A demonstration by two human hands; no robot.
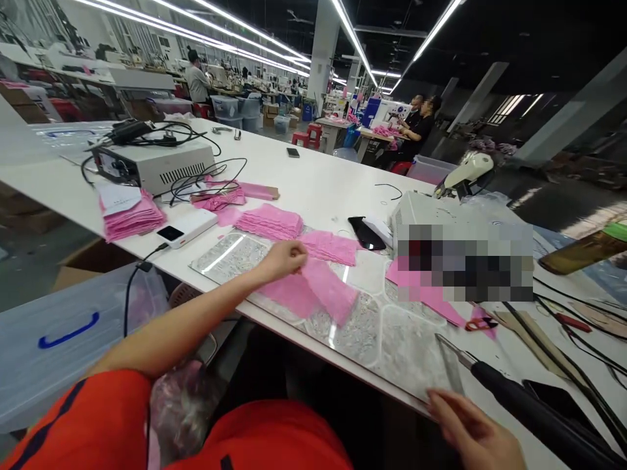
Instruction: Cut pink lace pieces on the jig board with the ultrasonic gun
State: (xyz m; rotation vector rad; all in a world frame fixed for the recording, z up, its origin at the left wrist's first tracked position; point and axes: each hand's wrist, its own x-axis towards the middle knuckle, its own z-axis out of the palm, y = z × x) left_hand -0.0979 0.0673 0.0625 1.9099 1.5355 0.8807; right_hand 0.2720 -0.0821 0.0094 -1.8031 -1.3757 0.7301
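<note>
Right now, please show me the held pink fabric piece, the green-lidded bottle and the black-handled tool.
Held pink fabric piece [332, 294], head view: middle of the cloth.
Green-lidded bottle [582, 253], head view: its brownish body.
Black-handled tool [525, 405], head view: its black handle.

The left hand [284, 260] is held out ahead, fingers [296, 249] pinched; the right hand [477, 432] is low, loosely bent.

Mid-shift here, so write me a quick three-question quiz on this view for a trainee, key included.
1. True or false: the left hand is pinching a pink fabric piece.
2. Which hand is nearer the black-handled tool?
3. The handle on the plastic bin at the left edge is: A) red, B) blue, C) green.

Key: 1. True. 2. The right hand. 3. B.
</note>
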